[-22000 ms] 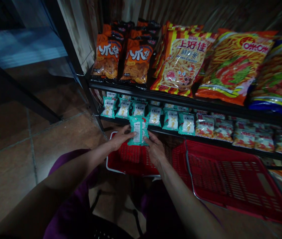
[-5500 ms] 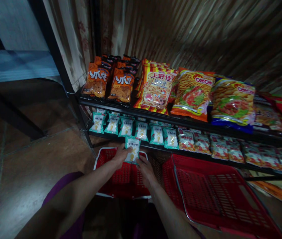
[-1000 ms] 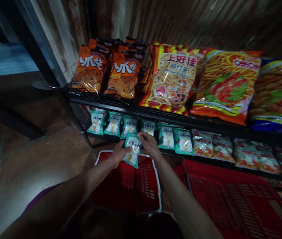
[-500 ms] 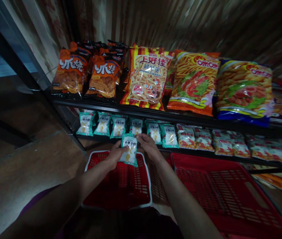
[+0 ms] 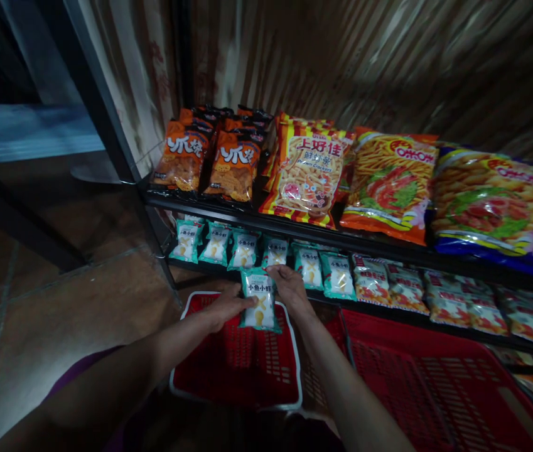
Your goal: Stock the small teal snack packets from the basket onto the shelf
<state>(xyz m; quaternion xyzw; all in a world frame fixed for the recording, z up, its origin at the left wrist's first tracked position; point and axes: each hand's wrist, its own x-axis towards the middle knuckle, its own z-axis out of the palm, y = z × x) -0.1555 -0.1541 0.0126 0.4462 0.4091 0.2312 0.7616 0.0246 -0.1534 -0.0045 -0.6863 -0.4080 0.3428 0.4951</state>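
Observation:
A small green-and-white snack bag [image 5: 260, 314] is held upright between my two hands, its printed front facing me. My left hand [image 5: 226, 306] pinches its left edge, the thumb lying across the front. The fingers of my right hand [image 5: 289, 289] are closed on the top right corner. Directly below the bag is a red shopping basket [image 5: 238, 392] with a white rim. Just behind my hands, matching green bags [image 5: 244, 249] stand in a row on the lower shelf [image 5: 204, 271].
Larger snack bags fill the upper shelf: orange-black bags [image 5: 234, 164], prawn crackers [image 5: 311, 172], and an orange bag [image 5: 388, 185]. Red-and-white bags [image 5: 370, 280] continue the lower row. A bigger red basket [image 5: 388, 326] sits at the right. A black shelf post [image 5: 101, 107] rises at left.
The view has swung so that the shelves appear lower and further right. Both hands keep hold of the small bag, which has moved slightly relative to the basket.

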